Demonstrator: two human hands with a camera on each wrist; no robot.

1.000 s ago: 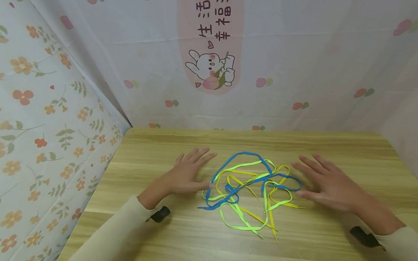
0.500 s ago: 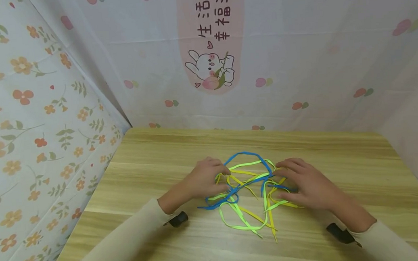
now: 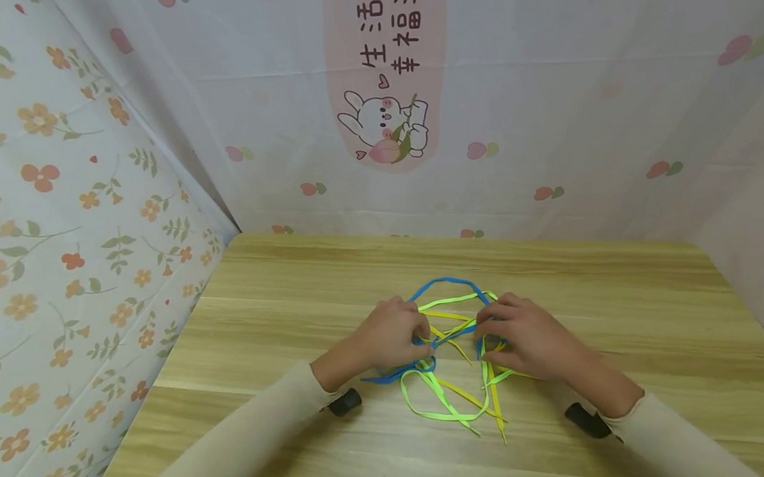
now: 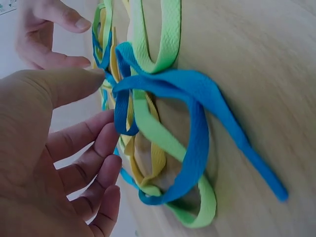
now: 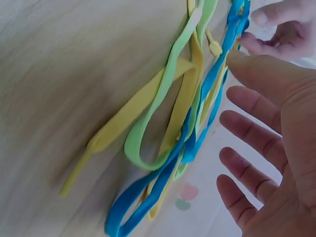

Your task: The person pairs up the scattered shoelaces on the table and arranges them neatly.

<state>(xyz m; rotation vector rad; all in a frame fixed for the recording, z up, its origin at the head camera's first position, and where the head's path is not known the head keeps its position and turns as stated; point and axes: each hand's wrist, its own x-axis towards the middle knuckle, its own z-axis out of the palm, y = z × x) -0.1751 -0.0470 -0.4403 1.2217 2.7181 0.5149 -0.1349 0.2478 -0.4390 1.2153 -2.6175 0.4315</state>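
Blue [image 3: 445, 279], neon green [image 3: 442, 416] and yellow [image 3: 460, 390] flat shoelaces lie tangled on the table. Over the left part of the tangle, my left hand [image 3: 392, 335] has its thumb and index finger apart, close to a knotted stretch of the blue lace [image 4: 200, 143]. My right hand [image 3: 529, 337] reaches over the right part, with bent, spread fingers. In the right wrist view its thumb and fingers stand apart beside the laces, and a blue loop [image 5: 121, 210] hangs toward the lower edge. Whether any fingertip touches a lace is hard to tell.
A wood-grain table [image 3: 279, 290] bears the laces. Behind it hangs a white cloth [image 3: 546, 109] with a rabbit print, and at the left a floral cloth [image 3: 76, 238]. Dark wrist devices sit under both wrists, one black device [image 3: 588, 420] at the right.
Both hands have moved inward from the two sides of the tangle to above it, and their fingers have bent. The laces lie much as before.
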